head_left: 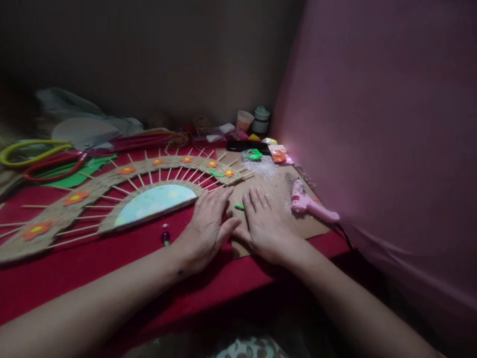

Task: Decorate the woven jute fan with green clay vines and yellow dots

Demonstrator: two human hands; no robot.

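"One dark red cloth point(126, 268) lies under your work. Largest piece on it?"

"Your fan-shaped frame of tan woven band, thin pale sticks and a pale blue half-round panel point(100, 182). Lies flat, to your left; seven orange, yellow-centred flowers point(76, 198) along the band."

"Next in size?"

"Your flat brown cardboard sheet point(307, 224), right of the frame; some stick ends reach over it."

"Your hands?"

"Left hand point(208, 221): palm down, fingers extended, thumb out, tips just beside the frame's right end. Right hand point(266, 223): flat over the cardboard, fingers nearly straight. Neither visibly grips anything; beneath the palms, cannot tell."

"Smaller items?"

"Pink glue gun point(307, 203), on the cardboard to your right. Smallest: short bright green strip point(239, 207), on the cardboard between your hands, at your right fingers."
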